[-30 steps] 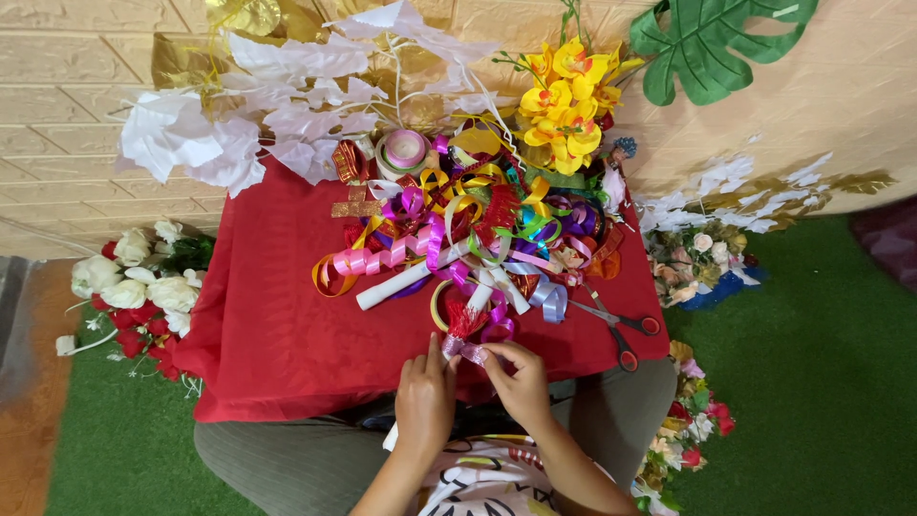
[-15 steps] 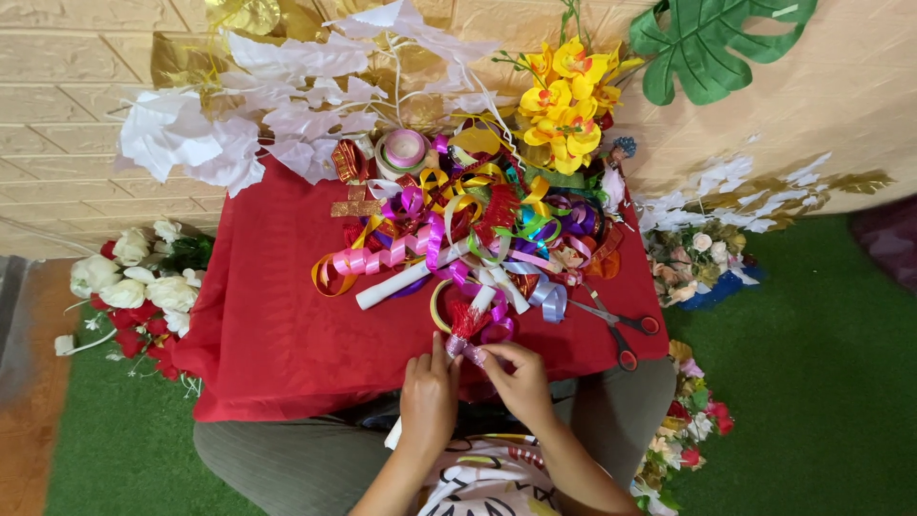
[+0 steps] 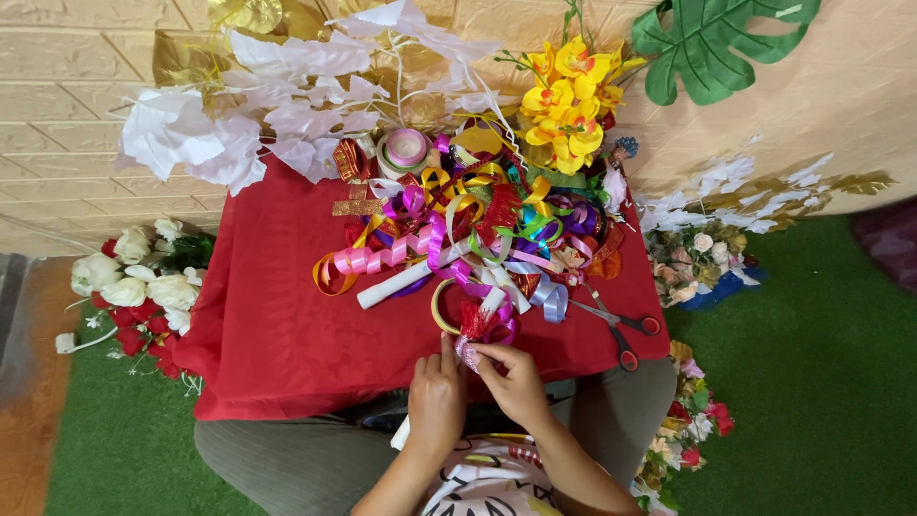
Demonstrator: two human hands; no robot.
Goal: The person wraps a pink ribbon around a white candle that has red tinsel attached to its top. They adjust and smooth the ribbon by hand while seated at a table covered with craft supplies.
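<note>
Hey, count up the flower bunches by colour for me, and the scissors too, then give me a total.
Yellow flower bunch: 1
White paper flower spray: 1
White and red rose bunch: 1
Mixed pastel bunches: 2, the second by the knee
Scissors: 1
Total: 6

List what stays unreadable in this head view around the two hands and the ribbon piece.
- Ribbon piece: its lower end hides behind the fingers of the right hand.
- Left hand: only its back shows, so its grip is unclear.
- Scissors: blade tips buried under the ribbon pile.
- Forearms: cut off by the bottom edge.
</note>
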